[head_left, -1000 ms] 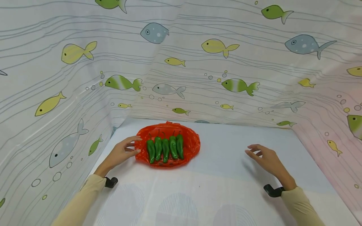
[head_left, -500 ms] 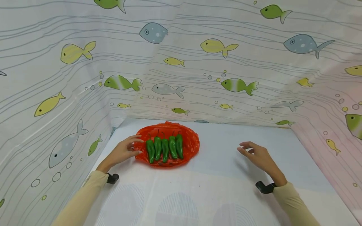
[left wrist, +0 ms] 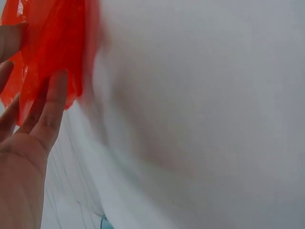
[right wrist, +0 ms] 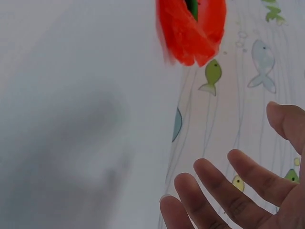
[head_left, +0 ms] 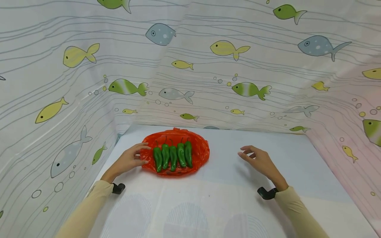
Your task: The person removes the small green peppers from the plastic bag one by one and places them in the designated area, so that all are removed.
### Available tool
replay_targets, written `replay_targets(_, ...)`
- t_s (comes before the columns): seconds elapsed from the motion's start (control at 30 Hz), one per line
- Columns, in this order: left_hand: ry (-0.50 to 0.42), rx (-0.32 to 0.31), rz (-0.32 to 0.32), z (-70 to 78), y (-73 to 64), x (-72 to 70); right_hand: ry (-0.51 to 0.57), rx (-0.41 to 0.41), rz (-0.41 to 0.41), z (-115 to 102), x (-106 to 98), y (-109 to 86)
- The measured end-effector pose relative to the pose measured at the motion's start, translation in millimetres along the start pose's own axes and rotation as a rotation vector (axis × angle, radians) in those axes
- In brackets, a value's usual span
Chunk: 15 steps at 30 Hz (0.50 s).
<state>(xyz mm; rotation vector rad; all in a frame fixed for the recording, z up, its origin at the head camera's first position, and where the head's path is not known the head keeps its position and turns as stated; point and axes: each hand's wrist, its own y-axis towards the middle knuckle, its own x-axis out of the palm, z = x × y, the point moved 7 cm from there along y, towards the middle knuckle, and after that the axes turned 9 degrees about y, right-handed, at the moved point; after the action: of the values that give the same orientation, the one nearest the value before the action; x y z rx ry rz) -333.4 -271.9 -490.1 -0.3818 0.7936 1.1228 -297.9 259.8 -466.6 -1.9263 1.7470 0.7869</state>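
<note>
Several green chili peppers [head_left: 173,158] lie side by side, stems pointing away, on a red plastic bag [head_left: 203,152] at the left of the table. My left hand [head_left: 127,162] is at the bag's left edge, thumb and fingers apart. In the left wrist view its fingertips [left wrist: 58,83] lie against the red plastic; whether they press it cannot be told. To the right of the bag, my right hand [head_left: 258,161] hovers over the table with loosely bent, spread fingers and holds nothing. The right wrist view shows it apart from the bag [right wrist: 193,38].
A white cloth [head_left: 208,205] with pale round patterns covers the table's near part. Fish-printed sheets [head_left: 205,76] hang at the back and both sides. Each wrist carries a black camera mount, such as the right mount [head_left: 267,193].
My right hand has moved left, closer to the bag. The left hand has shifted only slightly at the bag's edge. The peppers and bag stay in place.
</note>
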Motion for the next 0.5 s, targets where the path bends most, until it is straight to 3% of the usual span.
replay_targets(0.5,-0.016,-0.006,-0.025,5.4,-2.4,0.7,0.087,-0.046,-0.061,-32,37,23.0)
